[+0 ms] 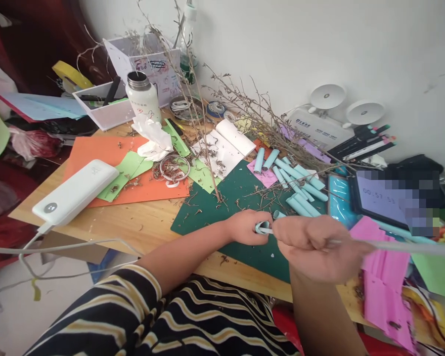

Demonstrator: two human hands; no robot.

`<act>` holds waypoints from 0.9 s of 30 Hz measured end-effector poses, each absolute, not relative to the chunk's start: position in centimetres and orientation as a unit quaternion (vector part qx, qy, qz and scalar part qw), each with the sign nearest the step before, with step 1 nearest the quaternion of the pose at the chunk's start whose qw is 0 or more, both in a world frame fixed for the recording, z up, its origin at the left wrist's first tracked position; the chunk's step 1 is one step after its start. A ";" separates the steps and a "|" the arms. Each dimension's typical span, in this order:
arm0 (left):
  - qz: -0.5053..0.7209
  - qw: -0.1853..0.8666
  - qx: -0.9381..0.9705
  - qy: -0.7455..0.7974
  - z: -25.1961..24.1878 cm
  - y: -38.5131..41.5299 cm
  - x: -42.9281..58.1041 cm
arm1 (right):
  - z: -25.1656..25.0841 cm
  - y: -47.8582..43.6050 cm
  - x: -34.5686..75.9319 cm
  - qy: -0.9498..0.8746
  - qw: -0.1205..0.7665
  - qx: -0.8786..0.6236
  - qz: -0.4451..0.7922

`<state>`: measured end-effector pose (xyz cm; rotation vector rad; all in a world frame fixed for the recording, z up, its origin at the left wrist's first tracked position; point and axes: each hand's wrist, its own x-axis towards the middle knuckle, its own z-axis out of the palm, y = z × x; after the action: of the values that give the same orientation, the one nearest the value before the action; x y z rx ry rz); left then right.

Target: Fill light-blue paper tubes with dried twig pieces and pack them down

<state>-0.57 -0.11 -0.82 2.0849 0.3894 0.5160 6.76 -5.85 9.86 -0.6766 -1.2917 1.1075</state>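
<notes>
My left hand point(246, 226) is wrapped around a light blue paper tube point(260, 227), whose open end faces right. In my closed right hand point(315, 244) is a thin whitish rod point(411, 248). One end of the rod reaches into the tube's opening, and the other runs out past the right edge of the view. Both hands are close together above the green cutting mat point(203, 210). Just behind them lie several rolled light blue paper tubes point(300, 185), some on a pink paper square point(261, 174).
Dry twigs point(244, 106) stretch across the back, and leaf bits litter the desk. A white power bank point(76, 193) with a cable lies left, by orange paper point(85, 151). An uncapped white bottle point(143, 96) stands behind. Right are a tablet point(381, 198) and folded pink paper point(385, 287).
</notes>
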 end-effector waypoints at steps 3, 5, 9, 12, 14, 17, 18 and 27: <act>0.210 0.466 0.845 0.159 -0.8 -0.1 -0.5 | 10.0 -5.8 7.0 -0.559 0.605 -0.296 0.483; 0.211 0.470 0.841 0.163 -0.7 -0.1 -0.5 | 10.1 -5.7 7.1 -0.559 0.609 -0.298 0.477; 0.216 0.483 0.834 0.157 -0.7 0.0 -0.6 | 9.9 -5.2 7.2 -0.559 0.639 -0.282 0.448; 0.220 0.487 0.831 0.155 -0.6 0.0 -0.5 | 9.7 -4.8 7.5 -0.558 0.627 -0.300 0.452; 0.213 0.487 0.832 0.156 -0.6 0.0 -0.5 | 9.7 -4.5 7.6 -0.559 0.626 -0.300 0.453; 0.221 0.492 0.827 0.158 -0.7 0.0 -0.3 | 9.7 -4.4 7.4 -0.556 0.628 -0.290 0.462; 0.227 0.492 0.826 0.157 -0.8 0.0 -0.3 | 9.7 -4.4 7.3 -0.552 0.626 -0.294 0.465; 0.231 0.495 0.821 0.166 -0.9 0.0 -0.4 | 9.5 -4.7 7.0 -0.568 0.615 -0.287 0.466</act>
<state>-0.36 -0.02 -0.88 1.9897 0.4023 0.5588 6.96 -4.70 9.48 -0.6611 -1.3083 1.0733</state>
